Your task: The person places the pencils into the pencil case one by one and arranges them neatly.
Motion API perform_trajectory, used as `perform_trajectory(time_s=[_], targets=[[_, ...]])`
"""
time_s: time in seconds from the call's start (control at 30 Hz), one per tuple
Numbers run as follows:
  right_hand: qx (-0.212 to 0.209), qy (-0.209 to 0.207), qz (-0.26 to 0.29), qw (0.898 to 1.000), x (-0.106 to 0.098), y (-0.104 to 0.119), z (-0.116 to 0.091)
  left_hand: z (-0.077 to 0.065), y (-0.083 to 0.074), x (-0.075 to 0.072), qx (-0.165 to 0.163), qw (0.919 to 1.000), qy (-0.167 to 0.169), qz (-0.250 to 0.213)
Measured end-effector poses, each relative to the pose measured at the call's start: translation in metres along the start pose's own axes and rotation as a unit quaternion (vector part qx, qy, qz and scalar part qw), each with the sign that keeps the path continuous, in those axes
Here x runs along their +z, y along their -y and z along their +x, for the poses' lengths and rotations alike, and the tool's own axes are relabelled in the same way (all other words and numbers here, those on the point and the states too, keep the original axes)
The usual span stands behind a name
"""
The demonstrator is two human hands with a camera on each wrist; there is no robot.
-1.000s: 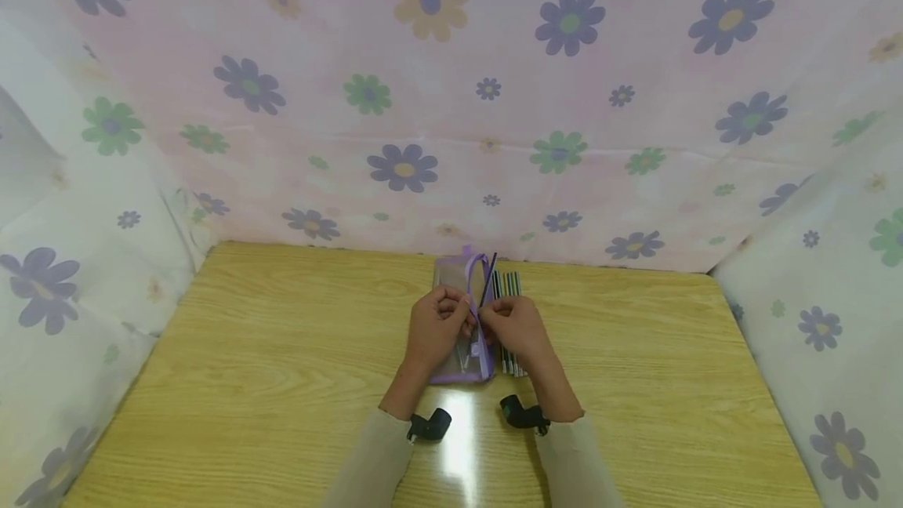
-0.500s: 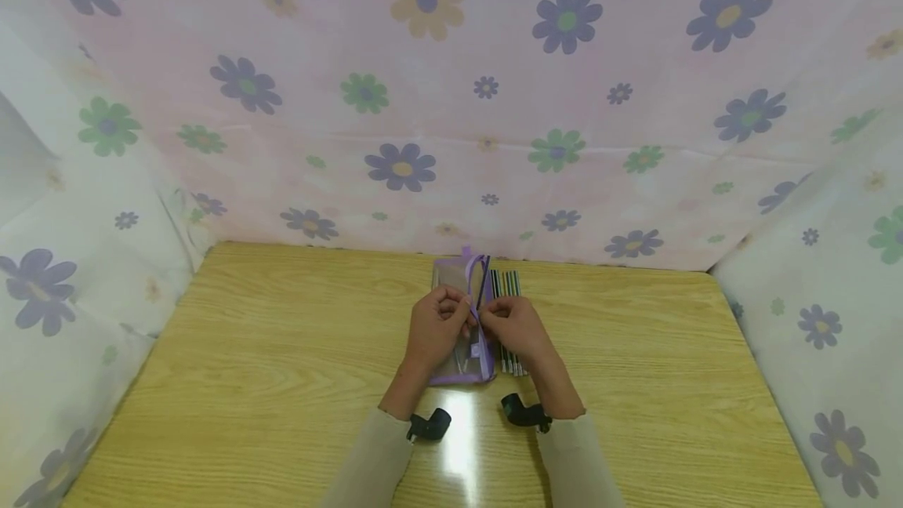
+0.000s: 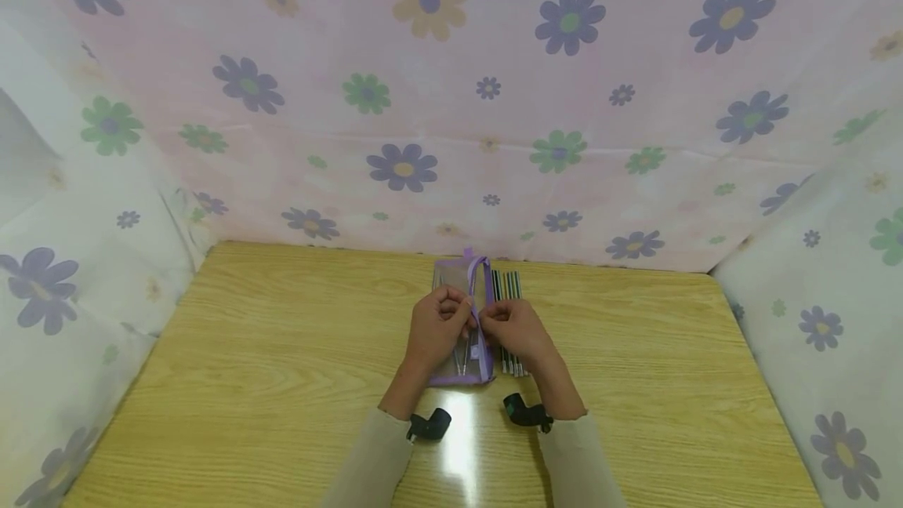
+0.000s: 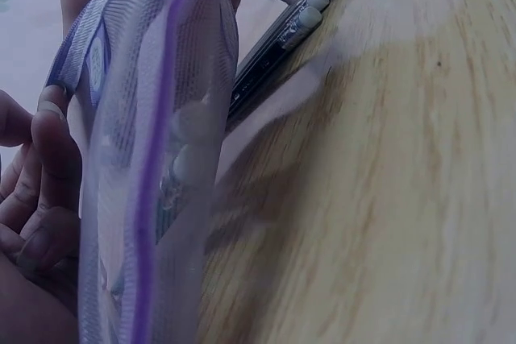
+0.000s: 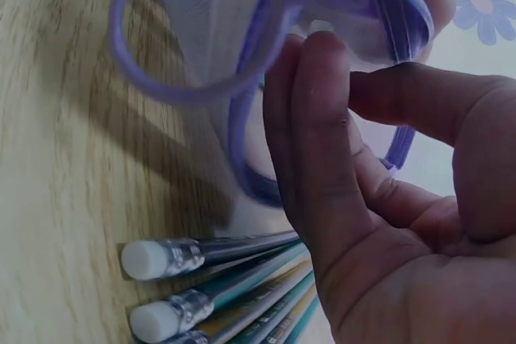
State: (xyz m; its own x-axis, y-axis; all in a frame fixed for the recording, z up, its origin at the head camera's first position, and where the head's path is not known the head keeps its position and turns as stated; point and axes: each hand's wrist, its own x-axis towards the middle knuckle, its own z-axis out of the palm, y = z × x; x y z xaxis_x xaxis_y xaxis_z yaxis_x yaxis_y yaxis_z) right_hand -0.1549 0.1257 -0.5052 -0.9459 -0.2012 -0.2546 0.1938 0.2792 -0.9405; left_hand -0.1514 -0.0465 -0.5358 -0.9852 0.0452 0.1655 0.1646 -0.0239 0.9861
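A purple-trimmed mesh pencil case (image 3: pixel 451 380) lies on the table with its zip side gaping. My left hand (image 3: pixel 437 328) pinches the edge of its opening between thumb and fingers. At the opening, the thumb and fingers of my right hand (image 3: pixel 516 328) come together; a small white tip (image 5: pixel 320 26) shows at the fingertips, and the dark pencil's shaft is hidden behind the case's purple band. Pencils with white erasers (image 4: pixel 192 165) show through the mesh inside the case. To the right of the case lies a row of several pencils (image 5: pixel 218 255), partly under my right hand.
The wooden table (image 3: pixel 282 351) carries the case near its far edge, against a flowered cloth (image 3: pixel 487 132). A purple wrist loop (image 5: pixel 173 94) hangs off the case beside the pencil row. Black wrist cameras (image 3: pixel 432 424) sit on both wrists.
The dark pencil that stuck out beyond my right fingers swings down toward the case and is now out of sight at its opening. Both hands stay nearly in place.
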Motion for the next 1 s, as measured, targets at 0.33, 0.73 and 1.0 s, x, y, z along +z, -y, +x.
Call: perform_trajectory(time_s=[0.33,0.73,1.0], targets=[[-0.032,-0.018,-0.004,0.999,-0.008,-0.002,0.000,0.002,-0.002,-0.001,0.005,1.0000,-0.004,0.007],[-0.032,-0.112,-0.133,0.984,-0.045,-0.007,-0.009,0.002,0.000,-0.001,-0.003,0.9997,-0.024,0.000],[0.027,-0.143,-0.229,0.963,-0.051,-0.013,-0.009,0.003,0.000,0.000,-0.018,0.9993,-0.032,0.003]])
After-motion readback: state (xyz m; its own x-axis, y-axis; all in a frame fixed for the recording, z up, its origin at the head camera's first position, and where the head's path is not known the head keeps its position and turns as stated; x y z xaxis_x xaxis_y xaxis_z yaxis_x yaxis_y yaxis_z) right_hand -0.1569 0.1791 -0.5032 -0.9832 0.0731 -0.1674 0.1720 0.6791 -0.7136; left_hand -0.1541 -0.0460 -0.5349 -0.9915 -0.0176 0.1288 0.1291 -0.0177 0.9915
